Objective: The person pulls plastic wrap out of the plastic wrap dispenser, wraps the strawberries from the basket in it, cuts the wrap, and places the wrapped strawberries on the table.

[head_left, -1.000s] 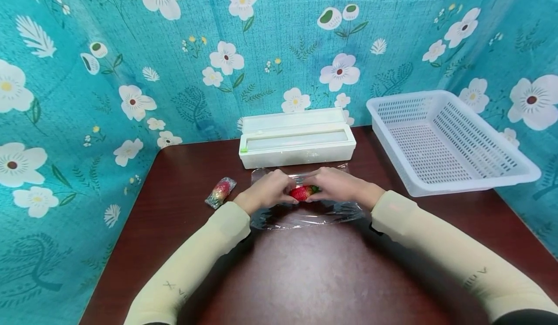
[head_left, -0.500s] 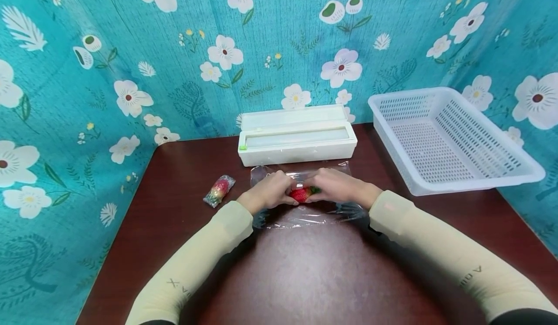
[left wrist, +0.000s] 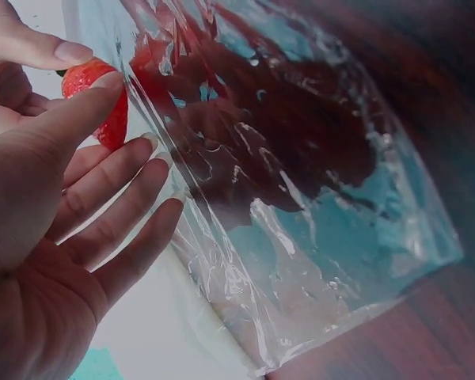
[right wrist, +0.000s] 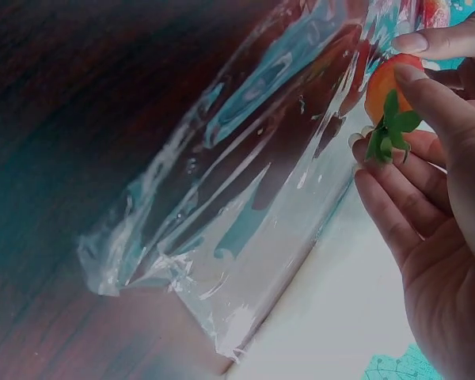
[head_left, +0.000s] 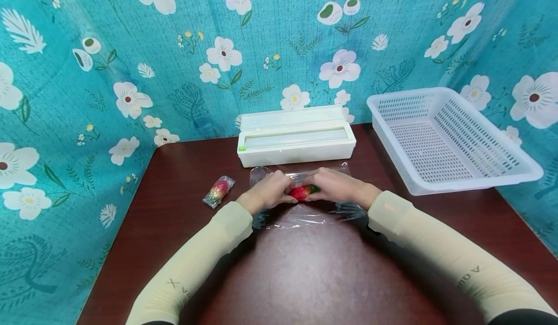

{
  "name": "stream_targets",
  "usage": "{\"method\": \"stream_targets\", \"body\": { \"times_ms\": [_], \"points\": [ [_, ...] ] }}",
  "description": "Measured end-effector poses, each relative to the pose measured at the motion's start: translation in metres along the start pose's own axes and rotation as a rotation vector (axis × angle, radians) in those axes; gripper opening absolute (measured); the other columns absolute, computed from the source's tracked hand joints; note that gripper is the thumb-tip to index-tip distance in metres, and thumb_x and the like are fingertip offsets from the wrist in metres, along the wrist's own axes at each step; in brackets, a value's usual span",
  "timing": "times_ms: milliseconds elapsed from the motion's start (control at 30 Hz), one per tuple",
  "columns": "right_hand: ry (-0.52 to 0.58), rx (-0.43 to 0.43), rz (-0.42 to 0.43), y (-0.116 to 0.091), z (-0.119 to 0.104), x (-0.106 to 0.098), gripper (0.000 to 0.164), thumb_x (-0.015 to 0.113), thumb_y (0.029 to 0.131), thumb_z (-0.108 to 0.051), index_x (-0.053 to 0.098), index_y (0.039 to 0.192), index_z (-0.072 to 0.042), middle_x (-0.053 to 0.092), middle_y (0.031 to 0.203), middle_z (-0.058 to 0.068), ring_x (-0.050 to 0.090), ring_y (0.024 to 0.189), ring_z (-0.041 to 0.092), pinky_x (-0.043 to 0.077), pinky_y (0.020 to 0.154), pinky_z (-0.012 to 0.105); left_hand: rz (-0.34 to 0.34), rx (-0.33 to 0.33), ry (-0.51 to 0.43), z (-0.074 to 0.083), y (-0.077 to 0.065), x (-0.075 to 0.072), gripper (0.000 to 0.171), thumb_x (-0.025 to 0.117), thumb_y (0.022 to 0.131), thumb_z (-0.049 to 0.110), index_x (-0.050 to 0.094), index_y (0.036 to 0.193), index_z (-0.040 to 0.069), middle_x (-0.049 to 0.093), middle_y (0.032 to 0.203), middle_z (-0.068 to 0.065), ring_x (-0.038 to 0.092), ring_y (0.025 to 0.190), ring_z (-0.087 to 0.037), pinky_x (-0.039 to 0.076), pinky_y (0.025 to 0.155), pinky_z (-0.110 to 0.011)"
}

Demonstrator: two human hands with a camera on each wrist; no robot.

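Note:
A red strawberry (head_left: 300, 193) with a green leafy cap lies sideways between both hands, over a sheet of clear plastic wrap (head_left: 305, 216) spread on the table. My left hand (head_left: 271, 189) pinches its pointed end between thumb and fingers. At the leafy end, my right hand (head_left: 335, 185) holds it the same way; the green leaves (right wrist: 392, 131) show clearly in the right wrist view. The left wrist view shows the strawberry's tip (left wrist: 111, 131) beside the crinkled film (left wrist: 301, 237). To the left lies a second strawberry (head_left: 219, 192) wrapped in film.
Behind the hands stands a white plastic-wrap dispenser box (head_left: 296, 150) with its lid raised. A white slotted basket (head_left: 479, 187) sits at the right rear of the dark wooden table (head_left: 305, 276). A floral teal cloth (head_left: 261, 73) hangs behind.
The head view has shifted slightly. Both hands stay on the strawberry in nearly the same place, and the film and wrapped strawberry lie as before.

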State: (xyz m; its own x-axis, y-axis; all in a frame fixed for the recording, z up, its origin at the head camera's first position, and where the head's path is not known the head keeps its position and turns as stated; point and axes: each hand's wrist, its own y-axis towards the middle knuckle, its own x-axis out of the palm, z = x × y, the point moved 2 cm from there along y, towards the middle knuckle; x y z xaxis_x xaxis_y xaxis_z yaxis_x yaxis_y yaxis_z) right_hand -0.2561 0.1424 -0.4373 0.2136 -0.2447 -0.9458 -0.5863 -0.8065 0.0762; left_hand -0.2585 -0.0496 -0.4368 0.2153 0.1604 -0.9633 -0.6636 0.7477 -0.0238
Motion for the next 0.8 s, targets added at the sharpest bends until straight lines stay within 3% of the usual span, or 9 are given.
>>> {"method": "stream_targets", "body": {
  "times_ms": [267, 433, 600, 800],
  "points": [
    [0.027, 0.017, -0.005, 0.001, 0.002, 0.005, 0.026, 0.081, 0.090, -0.024, 0.073, 0.111, -0.010, 0.072, 0.103, 0.000, 0.068, 0.087, 0.013, 0.055, 0.076, 0.031, 0.003, -0.012, -0.002, -0.002, -0.002, 0.004, 0.029, 0.086, 0.085, 0.029, 0.065, 0.072, 0.014, 0.049, 0.052, 0.009, 0.045, 0.056, -0.007, 0.041, 0.057, -0.027],
    [0.001, 0.054, 0.000, -0.008, -0.001, -0.008, 0.039, 0.081, 0.090, -0.029, 0.070, 0.122, -0.009, 0.071, 0.111, 0.004, 0.069, 0.095, 0.017, 0.057, 0.082, 0.038, 0.013, -0.018, -0.036, -0.006, -0.011, -0.006, 0.029, 0.087, 0.084, 0.032, 0.071, 0.086, 0.008, 0.058, 0.064, 0.004, 0.046, 0.061, -0.009, 0.041, 0.058, -0.028],
    [-0.060, 0.078, 0.048, -0.043, -0.005, -0.032, 0.035, 0.081, 0.090, -0.021, 0.072, 0.120, -0.006, 0.070, 0.111, 0.008, 0.069, 0.094, 0.021, 0.058, 0.080, 0.042, 0.030, 0.021, -0.054, -0.010, -0.043, -0.027, 0.026, 0.084, 0.088, 0.023, 0.073, 0.101, 0.003, 0.072, 0.087, -0.008, 0.064, 0.076, -0.019, 0.053, 0.070, -0.035],
    [-0.062, 0.152, -0.059, -0.099, -0.006, -0.034, 0.020, 0.081, 0.087, -0.013, 0.075, 0.106, -0.013, 0.068, 0.101, 0.001, 0.067, 0.092, 0.020, 0.056, 0.073, 0.041, -0.044, 0.039, -0.124, -0.012, -0.091, -0.028, 0.024, 0.084, 0.086, 0.016, 0.076, 0.106, 0.005, 0.075, 0.102, -0.008, 0.070, 0.093, -0.023, 0.058, 0.084, -0.037]
  ]
}}
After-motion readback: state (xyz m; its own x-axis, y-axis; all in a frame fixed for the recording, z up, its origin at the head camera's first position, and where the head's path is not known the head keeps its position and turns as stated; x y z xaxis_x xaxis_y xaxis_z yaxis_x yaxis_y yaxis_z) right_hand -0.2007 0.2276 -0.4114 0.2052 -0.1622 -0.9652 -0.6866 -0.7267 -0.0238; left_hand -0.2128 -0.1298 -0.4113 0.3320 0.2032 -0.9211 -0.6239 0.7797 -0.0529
